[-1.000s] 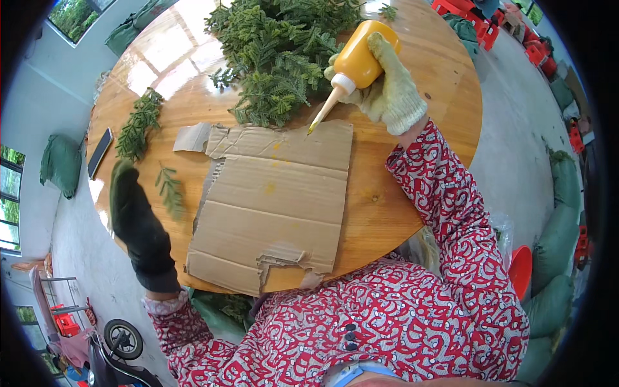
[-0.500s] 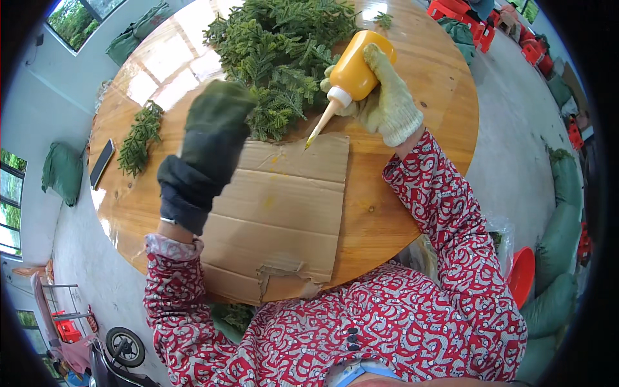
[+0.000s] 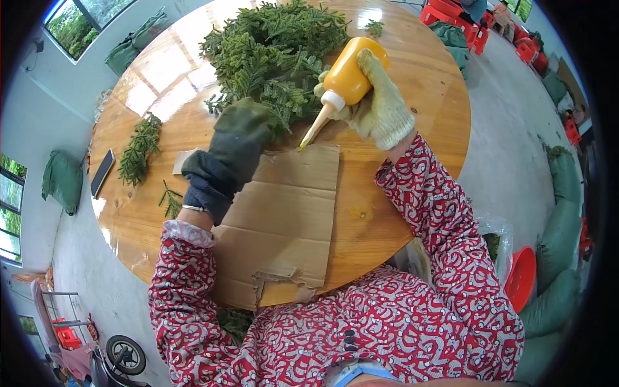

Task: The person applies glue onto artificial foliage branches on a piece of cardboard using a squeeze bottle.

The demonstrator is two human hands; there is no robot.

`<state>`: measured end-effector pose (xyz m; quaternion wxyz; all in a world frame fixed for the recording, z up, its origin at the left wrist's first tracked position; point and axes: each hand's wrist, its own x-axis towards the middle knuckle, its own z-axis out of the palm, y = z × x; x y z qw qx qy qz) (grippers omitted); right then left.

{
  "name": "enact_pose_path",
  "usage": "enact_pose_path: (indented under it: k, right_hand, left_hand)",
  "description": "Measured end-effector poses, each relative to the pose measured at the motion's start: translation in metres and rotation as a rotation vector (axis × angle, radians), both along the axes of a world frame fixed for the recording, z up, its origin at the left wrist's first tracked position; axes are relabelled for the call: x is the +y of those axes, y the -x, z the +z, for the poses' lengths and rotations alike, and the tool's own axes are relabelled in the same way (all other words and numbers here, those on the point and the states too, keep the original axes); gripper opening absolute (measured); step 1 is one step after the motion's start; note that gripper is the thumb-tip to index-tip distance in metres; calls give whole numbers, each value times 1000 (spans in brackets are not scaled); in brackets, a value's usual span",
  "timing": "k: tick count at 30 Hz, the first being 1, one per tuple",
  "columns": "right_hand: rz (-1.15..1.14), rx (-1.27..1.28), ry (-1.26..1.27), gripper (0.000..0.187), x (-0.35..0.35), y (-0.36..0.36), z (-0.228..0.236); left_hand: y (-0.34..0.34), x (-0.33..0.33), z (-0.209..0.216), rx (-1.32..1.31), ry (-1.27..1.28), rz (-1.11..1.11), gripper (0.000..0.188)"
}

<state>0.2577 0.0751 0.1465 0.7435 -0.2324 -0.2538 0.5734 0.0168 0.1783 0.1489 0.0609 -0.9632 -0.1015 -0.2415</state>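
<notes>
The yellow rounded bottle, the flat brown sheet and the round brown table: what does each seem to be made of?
The yellow rounded bottle looks like glossy plastic, from its highlights. The flat brown sheet seems matte cardboard: straight creases, ragged torn edge. The round brown table looks like varnished wood: knots, reflections; solid or veneer, unclear.

The bottle [image 3: 354,71] is yellow-orange, its collar [image 3: 333,100] white, its nozzle [image 3: 314,126] beige. Right glove [image 3: 385,106], cream; left glove [image 3: 240,137], dark olive. The shirt [image 3: 387,316] is red with grey-white swirls. Sprigs [image 3: 274,39] green, cardboard [image 3: 290,222] tan, table [image 3: 419,97] honey-brown, grained; basin [image 3: 520,280] red.
</notes>
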Motion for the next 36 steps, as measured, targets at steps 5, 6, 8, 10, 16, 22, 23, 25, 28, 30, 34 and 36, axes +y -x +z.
enact_pose_path:
  k: [5,6,8,10,16,22,23,25,28,30,34,36]
  right_hand:
    - [-3,-7,-14,55,1,0,1]
    - [4,-4,-17,55,2,1,1]
    - [2,1,-13,55,3,0,0]
    - [-8,6,-5,56,1,-5,-1]
    - [30,-5,-12,57,4,-2,-3]
    - [37,-2,26,58,4,-3,-4]
    - [46,-4,17,57,4,-3,-4]
    - [61,-10,9,57,5,-1,-3]
    - [40,14,17,57,4,-2,-3]
    - [10,-16,9,57,3,0,-2]
    - [-21,19,52,57,4,3,-1]
    - [-9,9,40,56,4,3,-2]
  left_hand:
    - [25,4,9,-336,4,5,12]
    - [34,5,12,-391,109,5,14]
    - [40,-3,19,-483,276,-13,19]
    - [46,-9,2,-573,553,-5,17]
    - [39,-51,7,-314,281,152,25]
    - [3,-38,-3,-136,-28,259,24]
    - [1,-35,-6,-82,-50,294,23]
    - [3,-27,-14,-49,-84,342,22]
    - [10,-20,-13,-3,-116,387,19]
    - [19,-15,-10,9,-118,399,18]
    - [51,-6,5,-383,-37,205,19]
    - [60,-18,15,-460,-31,189,25]
